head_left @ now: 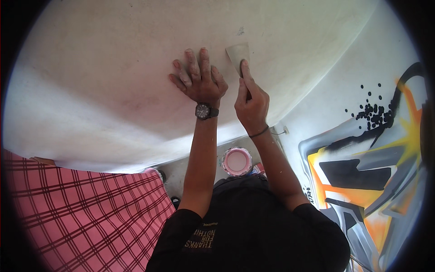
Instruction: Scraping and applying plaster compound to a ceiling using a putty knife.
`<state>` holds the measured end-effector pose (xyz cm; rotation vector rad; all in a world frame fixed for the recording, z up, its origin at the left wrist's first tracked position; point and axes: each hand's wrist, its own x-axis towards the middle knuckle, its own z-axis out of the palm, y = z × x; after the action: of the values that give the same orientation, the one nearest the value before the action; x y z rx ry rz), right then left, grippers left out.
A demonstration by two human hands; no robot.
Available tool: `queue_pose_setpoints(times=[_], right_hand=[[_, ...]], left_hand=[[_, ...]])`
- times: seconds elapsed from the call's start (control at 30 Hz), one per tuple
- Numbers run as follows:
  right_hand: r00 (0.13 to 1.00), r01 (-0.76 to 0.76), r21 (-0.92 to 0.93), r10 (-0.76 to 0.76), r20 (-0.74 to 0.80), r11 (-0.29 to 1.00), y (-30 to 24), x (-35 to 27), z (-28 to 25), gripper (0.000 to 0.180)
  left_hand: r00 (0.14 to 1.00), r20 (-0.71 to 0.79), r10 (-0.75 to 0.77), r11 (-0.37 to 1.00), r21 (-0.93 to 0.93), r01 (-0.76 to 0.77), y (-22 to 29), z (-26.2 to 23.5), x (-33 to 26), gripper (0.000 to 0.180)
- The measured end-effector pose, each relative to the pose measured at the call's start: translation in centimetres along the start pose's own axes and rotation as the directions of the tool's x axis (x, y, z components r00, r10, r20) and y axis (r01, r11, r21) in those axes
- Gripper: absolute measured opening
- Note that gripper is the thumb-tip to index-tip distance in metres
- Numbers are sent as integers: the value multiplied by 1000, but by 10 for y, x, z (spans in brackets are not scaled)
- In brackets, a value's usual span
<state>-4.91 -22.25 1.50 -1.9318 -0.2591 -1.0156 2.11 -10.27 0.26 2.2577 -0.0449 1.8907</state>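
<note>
Fingers of the right hand (252, 103) clasp a scraper (238, 54) at a pale, blotchy wall (127, 68) – left hand (206, 89) spread open beside it, painted mural (355, 174) rightward, pink plaid cloth (90, 206) lower left – the scraper pointing up the view, long axis leaning slightly left.

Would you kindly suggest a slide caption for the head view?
Left hand spread against a pale wall, right hand holding a flat scraper, bucket below.

Gold capital lettering (201, 238) in short lines stands upside down on the black T-shirt (272, 235); small black writing (309, 195) marks the graffiti wall (297, 115), too small to read.
</note>
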Motion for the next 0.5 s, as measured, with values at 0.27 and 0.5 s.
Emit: queue_pose_setpoints(times=[0.27,0.5], right_hand=[[999,3,31,-2,-36,1000,-4,13,0,51],[994,-28,6,27,105,1000,-3,15,-14,42]], left_hand=[[999,2,-40,999,29,40,7,2,-2,44],[1000,4,31,999,42,-31,5,1,-6,49]])
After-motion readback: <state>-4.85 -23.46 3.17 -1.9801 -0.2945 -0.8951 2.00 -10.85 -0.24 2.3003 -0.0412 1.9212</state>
